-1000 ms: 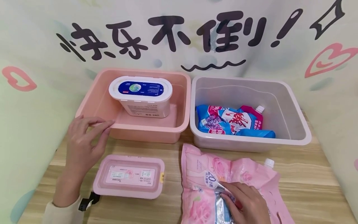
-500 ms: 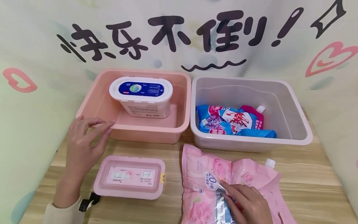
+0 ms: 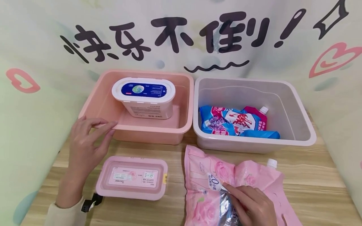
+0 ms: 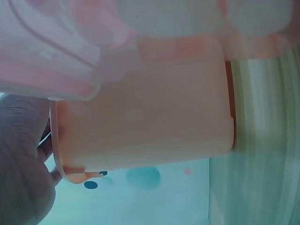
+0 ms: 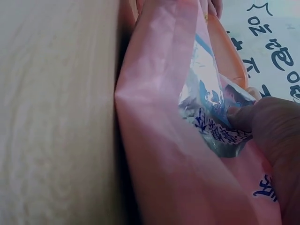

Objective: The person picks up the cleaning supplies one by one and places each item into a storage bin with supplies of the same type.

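My left hand (image 3: 88,144) grips the front left rim of a pink bin (image 3: 147,135), as the left wrist view also shows. Inside that bin stands a white-lidded tub (image 3: 148,108) with a blue label. My right hand (image 3: 251,204) pinches a silver foil packet (image 3: 226,205) with dark lettering, lying over a large pink pouch (image 3: 205,207) printed with roses. In the right wrist view the thumb (image 5: 239,117) presses against the foil. The pouch has a white cap (image 3: 272,163) and lies in front of the grey bin (image 3: 254,146); its near end runs out of the head view.
Blue detergent pouches (image 3: 234,121) lie in the grey bin, close beside the pink one. A pink lidded box (image 3: 133,179) sits on the wooden table (image 3: 152,212), right of the left forearm. A printed cloth (image 3: 169,62) hangs behind the bins.
Under my right hand the foil packet has shifted slightly, showing more silver and dark lettering. The left hand keeps its hold on the rim, and the bins have not moved.
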The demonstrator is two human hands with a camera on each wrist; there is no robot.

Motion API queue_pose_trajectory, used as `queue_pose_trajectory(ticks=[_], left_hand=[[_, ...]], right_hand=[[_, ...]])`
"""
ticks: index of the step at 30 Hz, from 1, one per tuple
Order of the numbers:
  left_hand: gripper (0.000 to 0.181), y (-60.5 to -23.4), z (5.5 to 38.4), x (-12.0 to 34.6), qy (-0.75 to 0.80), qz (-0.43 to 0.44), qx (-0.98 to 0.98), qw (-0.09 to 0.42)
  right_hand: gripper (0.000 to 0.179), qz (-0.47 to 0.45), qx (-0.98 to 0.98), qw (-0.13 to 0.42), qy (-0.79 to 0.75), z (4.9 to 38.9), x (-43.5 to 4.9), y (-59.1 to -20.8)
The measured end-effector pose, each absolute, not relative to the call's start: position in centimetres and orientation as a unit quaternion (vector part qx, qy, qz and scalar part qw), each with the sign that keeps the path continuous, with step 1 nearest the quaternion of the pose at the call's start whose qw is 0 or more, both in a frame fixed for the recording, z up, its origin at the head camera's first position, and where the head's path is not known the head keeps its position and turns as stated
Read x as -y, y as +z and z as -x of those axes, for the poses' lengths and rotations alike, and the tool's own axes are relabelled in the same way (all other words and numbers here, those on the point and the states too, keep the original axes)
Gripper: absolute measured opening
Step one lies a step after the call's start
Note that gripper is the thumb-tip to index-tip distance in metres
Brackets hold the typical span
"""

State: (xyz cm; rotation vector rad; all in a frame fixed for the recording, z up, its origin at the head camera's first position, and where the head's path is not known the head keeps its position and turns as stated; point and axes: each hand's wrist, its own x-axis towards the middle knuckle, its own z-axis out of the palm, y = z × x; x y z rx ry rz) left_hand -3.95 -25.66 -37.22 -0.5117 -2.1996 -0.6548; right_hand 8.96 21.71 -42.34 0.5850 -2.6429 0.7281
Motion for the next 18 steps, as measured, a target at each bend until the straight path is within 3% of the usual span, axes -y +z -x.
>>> queue_pose_trajectory(ticks=[4, 18], left_hand=[[0.038, -37.3, 4.0, 25.6, -0.260, 0.200, 0.863, 0.385], [0.039, -37.3, 3.9, 25.7, -0.255, 0.197, 0.867, 0.380]], right_hand=[[0.060, -0.192, 0.922, 0.166, 0.291, -9.1, -21.6, -42.2], [0.057, -0.128, 0.934, 0.131, 0.306, -10.0, -20.7, -40.8]])
